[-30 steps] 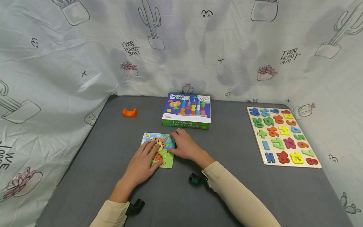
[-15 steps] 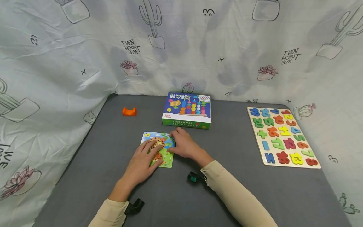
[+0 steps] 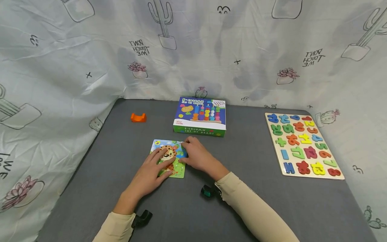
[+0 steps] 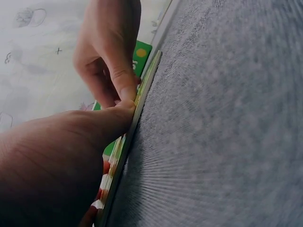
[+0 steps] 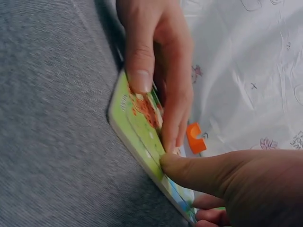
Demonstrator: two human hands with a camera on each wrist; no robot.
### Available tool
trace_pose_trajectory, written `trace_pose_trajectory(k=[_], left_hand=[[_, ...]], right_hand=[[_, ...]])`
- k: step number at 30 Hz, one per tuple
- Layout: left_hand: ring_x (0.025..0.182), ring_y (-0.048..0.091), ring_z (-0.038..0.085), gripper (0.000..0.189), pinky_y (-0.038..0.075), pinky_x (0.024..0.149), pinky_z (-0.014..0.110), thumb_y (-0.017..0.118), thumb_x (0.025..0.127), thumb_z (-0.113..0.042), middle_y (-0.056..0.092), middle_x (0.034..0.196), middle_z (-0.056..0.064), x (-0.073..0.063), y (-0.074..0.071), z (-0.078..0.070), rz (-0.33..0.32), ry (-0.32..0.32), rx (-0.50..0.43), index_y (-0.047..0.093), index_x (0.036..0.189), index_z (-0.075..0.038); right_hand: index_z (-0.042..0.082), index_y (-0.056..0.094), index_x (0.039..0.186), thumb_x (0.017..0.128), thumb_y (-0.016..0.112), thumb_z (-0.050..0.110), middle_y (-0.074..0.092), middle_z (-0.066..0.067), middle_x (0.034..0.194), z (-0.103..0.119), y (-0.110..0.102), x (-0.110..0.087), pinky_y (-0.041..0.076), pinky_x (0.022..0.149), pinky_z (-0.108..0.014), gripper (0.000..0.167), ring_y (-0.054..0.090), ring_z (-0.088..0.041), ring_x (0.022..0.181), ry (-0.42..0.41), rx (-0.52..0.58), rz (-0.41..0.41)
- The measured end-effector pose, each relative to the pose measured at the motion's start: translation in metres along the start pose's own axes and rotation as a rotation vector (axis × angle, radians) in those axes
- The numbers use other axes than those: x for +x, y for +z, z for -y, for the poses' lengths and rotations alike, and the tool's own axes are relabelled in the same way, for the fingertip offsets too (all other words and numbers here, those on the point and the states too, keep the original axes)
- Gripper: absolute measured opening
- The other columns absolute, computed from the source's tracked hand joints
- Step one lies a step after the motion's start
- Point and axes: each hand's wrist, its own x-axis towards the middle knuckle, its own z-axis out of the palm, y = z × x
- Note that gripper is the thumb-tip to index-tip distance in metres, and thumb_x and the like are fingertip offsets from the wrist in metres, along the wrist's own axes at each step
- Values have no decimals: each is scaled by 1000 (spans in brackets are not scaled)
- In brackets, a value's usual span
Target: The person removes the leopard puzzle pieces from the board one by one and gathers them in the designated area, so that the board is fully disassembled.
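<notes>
A small square picture puzzle [image 3: 179, 171] lies flat on the grey table, showing a spotted cheetah cub on green and blue. My left hand [image 3: 148, 174] rests over its left side, fingers spread and nearly straight, covering part of the animal. At the right edge my right hand [image 3: 198, 155] holds the board, its thumb on the picture and the fingers bent at the far corner. In the right wrist view the puzzle [image 5: 137, 137] shows its thick edge and a seam line beside the right thumb. From the left wrist the board [image 4: 149, 78] appears edge-on, with both hands over it.
Behind the puzzle stands a bead-set box [image 3: 199, 116]. An orange notched block [image 3: 138, 117] sits at the back left. To the right lies a wooden board [image 3: 281, 161] of coloured letters and numbers. Patterned cloth [image 3: 193, 50] hangs at the table's back and sides.
My left fingers have shifted on the puzzle, uncovering more of the cheetah's face. My right hand stays at the right edge. The head view has tilted slightly.
</notes>
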Motion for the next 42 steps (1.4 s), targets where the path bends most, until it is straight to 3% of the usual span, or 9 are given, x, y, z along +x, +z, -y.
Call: trace_pose_trajectory(k=[10, 18, 35, 38, 42], left_hand=[[159, 28, 43, 54, 32, 123, 65, 75, 103, -41, 40, 170, 16, 1, -3, 0, 15, -19, -7, 66, 153, -21], [159, 27, 43, 54, 31, 124, 65, 76, 103, -41, 39, 171, 15, 2, -3, -1, 26, -32, -18, 66, 153, -21], [159, 29, 42, 55, 30, 124, 64, 75, 104, -43, 40, 170, 16, 2, -2, 0, 11, -9, -1, 66, 154, -22], [159, 29, 42, 55, 31, 124, 64, 75, 104, -43, 40, 170, 15, 2, -2, 1, 9, -6, 3, 66, 154, -22], [159, 29, 42, 55, 32, 123, 64, 75, 104, -43, 40, 170, 15, 2, -2, 2, 12, -11, 10, 66, 154, -23]], right_hand=[[-3, 60, 143, 92, 91, 36, 54, -14, 138, -9, -5, 12, 49, 111, -43, 71, 55, -28, 126, 21, 148, 63], [0, 58, 139, 90, 93, 36, 52, -13, 133, -13, -7, 15, 50, 108, -44, 70, 54, -28, 121, 26, 196, 95], [2, 58, 137, 88, 95, 35, 54, -11, 131, -17, -5, 16, 51, 105, -43, 70, 55, -25, 117, 23, 254, 77], [2, 59, 136, 89, 94, 32, 57, -10, 129, -19, -4, 16, 52, 104, -43, 66, 57, -25, 116, 24, 297, 57], [3, 65, 133, 94, 90, 24, 60, -7, 117, -23, -1, 15, 54, 92, -41, 51, 58, -22, 103, 14, 354, -5]])
